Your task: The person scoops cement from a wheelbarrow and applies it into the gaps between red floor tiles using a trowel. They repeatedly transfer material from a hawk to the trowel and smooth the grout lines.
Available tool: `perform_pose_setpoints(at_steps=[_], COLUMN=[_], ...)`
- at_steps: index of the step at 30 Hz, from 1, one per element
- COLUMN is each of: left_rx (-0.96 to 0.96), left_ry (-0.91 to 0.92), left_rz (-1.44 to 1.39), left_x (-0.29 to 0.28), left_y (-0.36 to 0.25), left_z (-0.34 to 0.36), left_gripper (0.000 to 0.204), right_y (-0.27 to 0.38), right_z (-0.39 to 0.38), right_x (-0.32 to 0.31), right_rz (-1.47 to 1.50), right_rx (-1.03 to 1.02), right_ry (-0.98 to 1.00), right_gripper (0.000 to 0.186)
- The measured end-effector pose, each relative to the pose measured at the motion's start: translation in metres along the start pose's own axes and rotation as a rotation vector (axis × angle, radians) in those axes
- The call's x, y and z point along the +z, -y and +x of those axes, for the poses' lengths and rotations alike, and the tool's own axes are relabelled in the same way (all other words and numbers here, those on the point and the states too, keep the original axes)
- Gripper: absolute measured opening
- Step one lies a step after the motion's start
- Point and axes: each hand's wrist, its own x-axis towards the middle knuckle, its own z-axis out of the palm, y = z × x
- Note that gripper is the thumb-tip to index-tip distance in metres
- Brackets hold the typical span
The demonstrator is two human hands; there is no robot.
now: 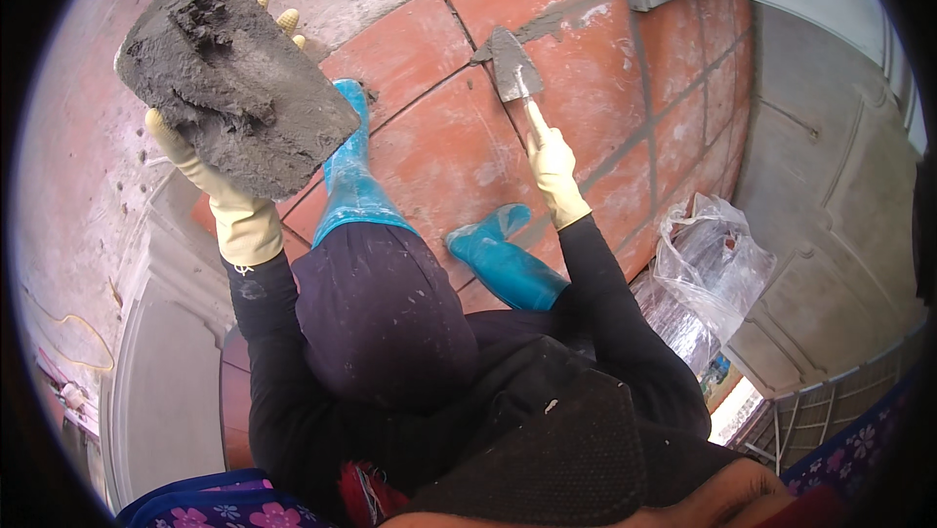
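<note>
My left hand (246, 219), in a pale yellow rubber glove, holds up a flat rectangular mortar board. Its fingers show along both sides of the board, with the palm hidden underneath. Wet grey mortar (229, 89) lies over it, ridged and scooped in the middle. In the same kind of glove, my right hand (553, 172) is closed around the handle of a small pointing trowel (513, 67). The trowel's blade, smeared with mortar, is at an open joint between the terracotta floor tiles (429, 152). A dab of mortar sits in the joint beside the blade tip.
Turquoise rubber boots (503, 255) stand on the tiles below me. A grey moulded base (176, 333) is at left, and a grey panelled wall (830, 196) at right. Clear plastic sheeting (708, 269) lies by that wall. Rough pinkish concrete (88, 138) borders the tiles.
</note>
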Motion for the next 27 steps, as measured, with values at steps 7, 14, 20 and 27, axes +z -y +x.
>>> perform_pose_setpoints(at_steps=[7,14,20,27], left_rx=[-0.023,-0.032,-0.053,-0.006], left_ry=[0.032,0.050,0.092,0.016], left_rz=[-0.061,-0.101,-0.127,0.058], left_x=[-0.008,-0.012,-0.011,0.003], left_y=[-0.001,-0.002,0.000,0.001], left_z=[0.001,0.002,0.001,-0.002], left_gripper=[0.115,0.114,0.115,0.116], right_y=[0.001,0.054,0.101,0.141], right_z=[0.027,0.042,0.041,0.011], right_x=[0.004,-0.066,-0.055,-0.043], right_rz=[0.234,1.334,1.069,0.989], right_rx=[-0.107,0.552,0.390,0.476], right_ry=[-0.192,0.152,0.160,0.235], right_gripper=[0.074,0.068,0.056,0.068])
